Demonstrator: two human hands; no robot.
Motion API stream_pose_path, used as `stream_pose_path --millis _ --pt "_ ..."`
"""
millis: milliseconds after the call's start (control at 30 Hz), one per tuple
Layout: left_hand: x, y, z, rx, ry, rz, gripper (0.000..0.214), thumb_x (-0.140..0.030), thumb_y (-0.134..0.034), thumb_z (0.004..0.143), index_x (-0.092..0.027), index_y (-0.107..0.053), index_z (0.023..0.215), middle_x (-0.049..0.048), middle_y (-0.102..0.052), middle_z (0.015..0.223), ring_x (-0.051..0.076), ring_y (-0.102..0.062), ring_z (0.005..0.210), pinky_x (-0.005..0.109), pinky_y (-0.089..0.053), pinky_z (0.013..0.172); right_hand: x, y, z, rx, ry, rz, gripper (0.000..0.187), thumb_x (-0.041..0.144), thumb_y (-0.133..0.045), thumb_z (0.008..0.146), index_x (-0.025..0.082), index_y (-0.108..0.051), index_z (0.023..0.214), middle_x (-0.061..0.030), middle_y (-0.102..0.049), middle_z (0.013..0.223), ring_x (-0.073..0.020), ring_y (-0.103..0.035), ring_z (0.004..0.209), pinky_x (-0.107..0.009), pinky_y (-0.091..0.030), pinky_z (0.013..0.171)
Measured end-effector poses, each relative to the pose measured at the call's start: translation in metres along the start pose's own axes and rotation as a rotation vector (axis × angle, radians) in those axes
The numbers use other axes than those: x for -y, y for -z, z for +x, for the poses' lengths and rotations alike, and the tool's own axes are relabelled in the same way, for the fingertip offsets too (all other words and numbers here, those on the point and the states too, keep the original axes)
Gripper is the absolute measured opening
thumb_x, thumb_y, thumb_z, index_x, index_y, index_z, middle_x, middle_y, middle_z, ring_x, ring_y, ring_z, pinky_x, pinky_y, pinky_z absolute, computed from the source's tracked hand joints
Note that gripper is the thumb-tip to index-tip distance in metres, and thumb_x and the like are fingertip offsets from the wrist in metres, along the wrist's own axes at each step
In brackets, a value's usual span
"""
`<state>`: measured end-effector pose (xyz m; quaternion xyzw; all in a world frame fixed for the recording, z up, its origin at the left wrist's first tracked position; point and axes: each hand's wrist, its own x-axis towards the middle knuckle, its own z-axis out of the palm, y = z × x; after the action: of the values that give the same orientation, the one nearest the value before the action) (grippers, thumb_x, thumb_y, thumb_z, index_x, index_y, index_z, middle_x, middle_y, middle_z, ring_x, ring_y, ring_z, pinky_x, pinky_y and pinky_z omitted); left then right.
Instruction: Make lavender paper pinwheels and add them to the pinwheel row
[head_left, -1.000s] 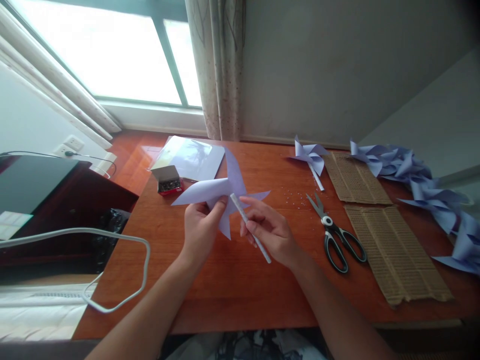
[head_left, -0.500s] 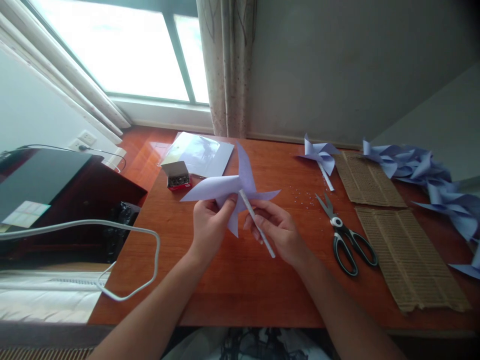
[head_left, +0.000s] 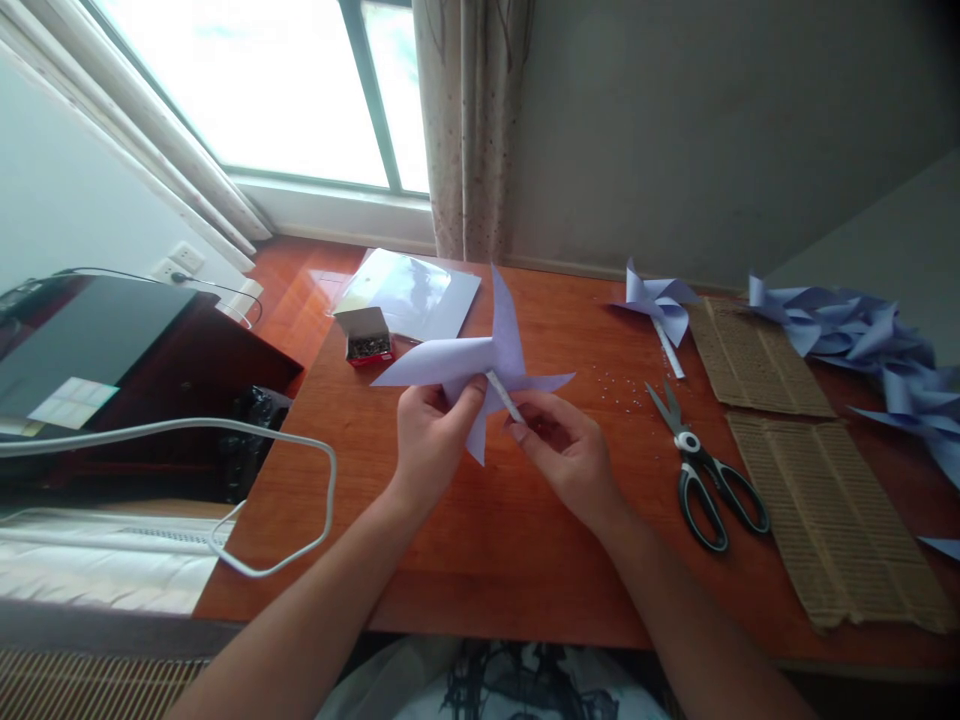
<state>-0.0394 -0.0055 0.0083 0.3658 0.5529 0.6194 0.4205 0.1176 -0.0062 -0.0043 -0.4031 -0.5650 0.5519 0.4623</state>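
A lilac paper pinwheel [head_left: 480, 362] hangs above the wooden table [head_left: 480, 560], held up by both hands. My left hand [head_left: 430, 440] pinches the pinwheel's centre from below, thumb up against the paper. My right hand [head_left: 568, 457] is closed round the white paper stick [head_left: 505, 396], whose top end meets the back of the pinwheel's centre. Most of the stick is hidden inside my right fist.
A small box of pins [head_left: 364, 336] and a clear sleeve of paper [head_left: 409, 292] lie at the back left. Scissors [head_left: 701, 470], two corrugated cardboard strips [head_left: 832, 510], one finished pinwheel [head_left: 658, 305] and a pile of several more [head_left: 862, 335] lie to the right. A white cable [head_left: 247, 500] loops at the left edge.
My right hand has slid up the stick toward the pinwheel's centre, so less of the stick shows. The camera has tilted slightly, shifting the scene.
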Motion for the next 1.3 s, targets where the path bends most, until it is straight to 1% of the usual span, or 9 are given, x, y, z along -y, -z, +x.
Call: stream_pose_path --millis 167,333,467,600,667,733,833,967,1300 --pt "-0.0015 -0.0008 0.0003 -0.017 -0.006 -0.004 0.022 -0.034 -0.079 0.076 -0.013 -0.075 0.082 0.0021 -0.069 0.072 0.016 -0.060 0.067 0.025 -0.047 0.064 -0.0023 0.0014 -0.0024 -0.041 0.139 -0.226 0.024 0.026 -0.070 0.091 0.029 -0.075 0.114 -0.0035 -0.077 0.095 -0.0191 -0.068 0.079 -0.033 -0.054 0.068" --pt "-0.0005 0.0001 0.0009 -0.004 -0.008 0.000 0.022 -0.034 -0.079 0.078 -0.013 -0.075 0.083 0.0019 -0.070 0.073 0.016 -0.060 0.068 0.025 -0.048 0.066 0.0006 0.0020 -0.0031 -0.056 0.218 -0.311 0.024 0.025 -0.067 0.093 0.030 -0.075 0.115 -0.0035 -0.078 0.099 -0.0191 -0.069 0.081 -0.033 -0.054 0.071" --pt "-0.0006 0.0000 0.0011 0.005 -0.020 0.003 0.023 -0.034 -0.079 0.078 -0.012 -0.075 0.084 0.0024 -0.070 0.074 0.016 -0.060 0.069 0.026 -0.048 0.066 0.0014 0.0017 -0.0029 -0.063 0.153 -0.206 0.022 0.028 -0.063 0.096 0.029 -0.075 0.115 -0.0040 -0.078 0.098 -0.0198 -0.071 0.085 -0.033 -0.054 0.074" --pt "-0.0013 -0.0006 0.0007 -0.009 -0.001 -0.004 0.024 -0.035 -0.080 0.076 -0.013 -0.075 0.082 0.0025 -0.070 0.074 0.016 -0.060 0.068 0.025 -0.047 0.065 0.0005 0.0024 -0.0011 -0.082 -0.003 -0.007 0.021 0.034 -0.069 0.092 0.027 -0.076 0.110 -0.0029 -0.077 0.086 -0.0164 -0.065 0.069 -0.030 -0.052 0.064" --pt "-0.0011 -0.0004 0.0004 -0.017 -0.002 0.009 0.024 -0.036 -0.080 0.076 -0.013 -0.075 0.081 0.0023 -0.070 0.073 0.016 -0.060 0.068 0.025 -0.047 0.064 0.0003 0.0033 -0.0001 -0.055 -0.083 0.118 0.021 0.038 -0.070 0.091 0.026 -0.077 0.107 -0.0024 -0.076 0.081 -0.0142 -0.060 0.062 -0.029 -0.049 0.058" --pt "-0.0010 0.0000 0.0002 -0.016 -0.009 0.022 0.024 -0.035 -0.079 0.077 -0.012 -0.074 0.081 0.0020 -0.069 0.072 0.016 -0.059 0.067 0.025 -0.046 0.063 0.0003 0.0041 0.0004 -0.016 -0.132 0.224 0.022 0.040 -0.070 0.091 0.025 -0.077 0.105 -0.0027 -0.075 0.080 -0.0134 -0.058 0.060 -0.028 -0.047 0.057" --pt "-0.0012 0.0002 -0.0001 -0.009 -0.012 0.023 0.023 -0.035 -0.079 0.078 -0.012 -0.074 0.081 0.0016 -0.068 0.072 0.015 -0.059 0.067 0.024 -0.046 0.063 0.0001 0.0050 0.0004 0.022 -0.153 0.324 0.022 0.039 -0.069 0.092 0.023 -0.078 0.104 -0.0032 -0.074 0.080 -0.0130 -0.057 0.060 -0.028 -0.046 0.057" --pt "-0.0022 -0.0007 -0.0005 -0.011 -0.011 0.001 0.022 -0.034 -0.079 0.079 -0.013 -0.073 0.080 0.0006 -0.066 0.070 0.014 -0.057 0.067 0.024 -0.045 0.063 0.0000 0.0053 0.0008 0.016 -0.148 0.402 0.018 0.035 -0.069 0.093 0.024 -0.078 0.103 -0.0018 -0.073 0.077 -0.0118 -0.057 0.059 -0.026 -0.044 0.055" --pt "-0.0013 -0.0002 -0.0005 -0.005 -0.011 -0.009 0.022 -0.033 -0.079 0.079 -0.012 -0.072 0.079 -0.0003 -0.064 0.068 0.013 -0.054 0.064 0.024 -0.045 0.063 0.0023 0.0061 0.0014 0.013 -0.171 0.414 0.016 0.034 -0.070 0.092 0.025 -0.078 0.103 -0.0010 -0.072 0.077 -0.0109 -0.057 0.060 -0.025 -0.044 0.055"
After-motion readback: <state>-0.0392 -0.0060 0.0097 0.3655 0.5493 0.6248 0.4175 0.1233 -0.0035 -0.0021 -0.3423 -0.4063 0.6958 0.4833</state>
